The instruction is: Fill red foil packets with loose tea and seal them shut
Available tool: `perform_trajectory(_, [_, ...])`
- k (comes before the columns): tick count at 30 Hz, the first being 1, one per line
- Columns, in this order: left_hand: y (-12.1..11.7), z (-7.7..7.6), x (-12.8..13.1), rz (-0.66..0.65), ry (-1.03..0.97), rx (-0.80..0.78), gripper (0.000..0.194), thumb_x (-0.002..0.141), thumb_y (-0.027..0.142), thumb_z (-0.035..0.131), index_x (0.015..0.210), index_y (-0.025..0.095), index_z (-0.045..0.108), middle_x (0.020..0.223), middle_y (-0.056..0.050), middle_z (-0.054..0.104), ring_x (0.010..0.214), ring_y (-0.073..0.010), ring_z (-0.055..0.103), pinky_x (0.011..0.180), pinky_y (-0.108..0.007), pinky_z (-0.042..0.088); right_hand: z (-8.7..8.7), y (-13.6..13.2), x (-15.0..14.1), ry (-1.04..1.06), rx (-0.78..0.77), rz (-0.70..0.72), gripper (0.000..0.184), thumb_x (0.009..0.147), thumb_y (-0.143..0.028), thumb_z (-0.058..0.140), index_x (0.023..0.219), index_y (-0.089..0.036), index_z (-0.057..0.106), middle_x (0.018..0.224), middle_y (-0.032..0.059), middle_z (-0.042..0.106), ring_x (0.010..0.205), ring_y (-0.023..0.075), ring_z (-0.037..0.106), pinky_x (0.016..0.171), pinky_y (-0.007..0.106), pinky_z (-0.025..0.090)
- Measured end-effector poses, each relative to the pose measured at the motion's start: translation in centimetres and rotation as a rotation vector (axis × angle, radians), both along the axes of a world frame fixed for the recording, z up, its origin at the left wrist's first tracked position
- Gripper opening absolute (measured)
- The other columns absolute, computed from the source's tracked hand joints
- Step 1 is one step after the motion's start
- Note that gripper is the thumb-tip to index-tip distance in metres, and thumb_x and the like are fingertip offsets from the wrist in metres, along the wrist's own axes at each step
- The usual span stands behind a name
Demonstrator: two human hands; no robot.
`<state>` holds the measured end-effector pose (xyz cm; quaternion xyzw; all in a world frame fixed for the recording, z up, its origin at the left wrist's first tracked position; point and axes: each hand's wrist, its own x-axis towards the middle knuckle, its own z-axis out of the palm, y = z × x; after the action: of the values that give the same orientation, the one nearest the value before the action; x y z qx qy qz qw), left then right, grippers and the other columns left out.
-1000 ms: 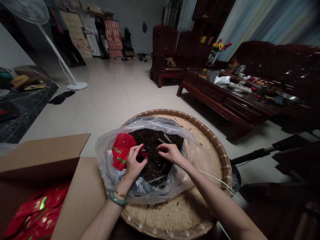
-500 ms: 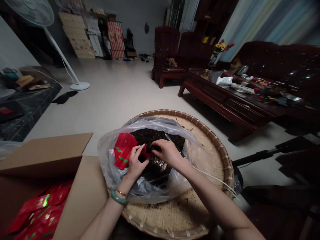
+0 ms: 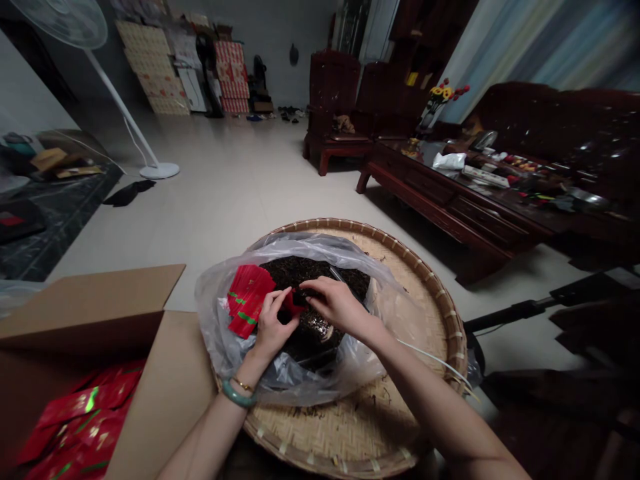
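My left hand (image 3: 274,325) grips a small red packet (image 3: 296,308) between thumb and fingers, over an open clear plastic bag (image 3: 220,267). At the packet's mouth my right hand (image 3: 333,301) is closed in a pinch on a clump of dark loose tea leaves (image 3: 300,293). More dark loose tea (image 3: 290,270) fills the bag beneath both hands. A fanned stack of flat red packets (image 3: 249,293) with green marks lies in the bag, left of my left hand. Behind my right hand a slim metal-coloured tool (image 3: 336,273) rests on the tea, partly hidden.
The bag sits on a round woven bamboo tray (image 3: 345,427). At the left stands an open cardboard box (image 3: 170,373) holding many red packets (image 3: 90,413). A white cord (image 3: 430,355) crosses the tray's right side. Beyond are a dark wooden table (image 3: 440,193) and a standing fan (image 3: 120,100).
My right hand has shifted slightly left and up at the packet's mouth. My left hand and the packet stay nearly where they were.
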<state>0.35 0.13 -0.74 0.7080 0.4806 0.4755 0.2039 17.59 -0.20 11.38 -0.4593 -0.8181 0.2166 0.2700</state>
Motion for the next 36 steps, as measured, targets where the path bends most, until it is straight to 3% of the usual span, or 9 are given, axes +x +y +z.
perform_trajectory(5, [0.1, -0.1, 0.0, -0.010, 0.002, 0.001, 0.053, 0.074, 0.019, 0.063, 0.124, 0.025, 0.050, 0.104, -0.005, 0.051, 0.096, -0.0198, 0.055, 0.085, -0.037, 0.050, -0.7, 0.1, 0.0, 0.126, 0.020, -0.037, 0.015, 0.080, -0.014, 0.059, 0.090, -0.020, 0.068, 0.082, 0.0036, 0.066, 0.077, 0.0144, 0.060, 0.072, 0.026, 0.046])
perform_trajectory(21, [0.0, 0.1, 0.1, -0.011, -0.010, 0.016, 0.050, 0.074, 0.018, 0.063, 0.122, 0.023, 0.050, 0.103, -0.005, 0.052, 0.093, -0.0190, 0.056, 0.080, -0.035, 0.051, -1.5, -0.2, -0.3, 0.364, -0.118, -0.053, 0.031, 0.075, -0.010, 0.057, 0.103, -0.020, 0.065, 0.097, 0.0044, 0.068, 0.086, 0.0149, 0.065, 0.077, 0.028, 0.052])
perform_trajectory(29, [0.0, 0.2, 0.1, -0.014, -0.032, 0.001, 0.049, 0.075, 0.023, 0.064, 0.122, 0.024, 0.050, 0.105, -0.006, 0.052, 0.096, -0.0200, 0.055, 0.081, -0.036, 0.052, -1.6, -0.1, -0.1, 0.630, -0.322, 0.008, 0.031, 0.084, -0.021, 0.048, 0.113, -0.020, 0.060, 0.114, 0.0074, 0.065, 0.106, 0.0173, 0.060, 0.095, 0.037, 0.047])
perform_trajectory(31, [0.0, 0.3, 0.1, -0.011, -0.035, -0.010, 0.048, 0.075, 0.022, 0.064, 0.122, 0.023, 0.051, 0.105, -0.006, 0.052, 0.096, -0.0199, 0.055, 0.081, -0.036, 0.052, -2.1, -0.2, 0.2, 0.606, -0.288, -0.032, 0.033, 0.083, -0.022, 0.052, 0.115, -0.021, 0.058, 0.115, 0.0079, 0.063, 0.105, 0.0174, 0.060, 0.091, 0.035, 0.049])
perform_trajectory(36, [-0.1, 0.4, 0.0, -0.015, -0.023, -0.012, 0.050, 0.073, 0.022, 0.066, 0.121, 0.023, 0.051, 0.107, -0.007, 0.052, 0.098, -0.0210, 0.054, 0.081, -0.036, 0.051, -3.9, -0.7, -0.1, 0.340, -0.205, -0.002, 0.057, 0.070, -0.017, 0.067, 0.124, -0.024, 0.051, 0.120, 0.0106, 0.054, 0.093, 0.0171, 0.059, 0.065, 0.025, 0.054])
